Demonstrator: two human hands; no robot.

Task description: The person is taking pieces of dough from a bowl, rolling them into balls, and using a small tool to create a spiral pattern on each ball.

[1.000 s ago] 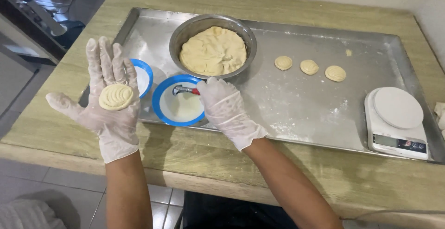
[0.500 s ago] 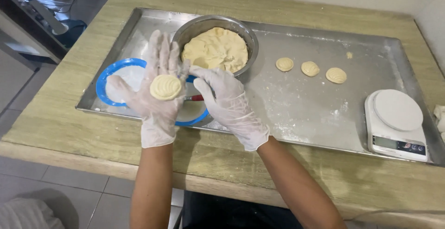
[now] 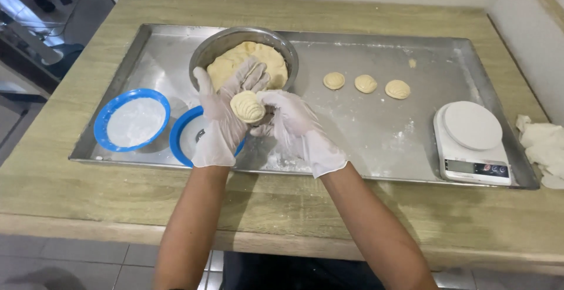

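fingers of the left hand [image 3: 226, 111] were spread wide and upright at the centre of the frame, palm toward the camera, with a small ridged dough piece [image 3: 247, 106] lying on them. fingers of the right hand [image 3: 292, 121] curled narrowly against the right edge of that piece, touching it; whether they pinched it i could not tell. both hands wore thin white gloves and hovered above a long metal tray [image 3: 376, 143] dusted with flour. just behind the left fingers stood a round metal bowl [image 3: 282, 46] holding a mass of pale dough [image 3: 270, 61]. under the left wrist sat a blue-rimmed dish [image 3: 179, 143], partly hidden, and further left a second blue-rimmed dish of white flour [image 3: 132, 119]. right of centre three shaped dough pieces [image 3: 365, 84] lay in a row on the tray, well apart from the hands. at the right end rested a white kitchen scale [image 3: 473, 143]. the tray lay on a pale wooden table [image 3: 88, 196], with a crumpled white cloth [image 3: 543, 143] at the right edge.
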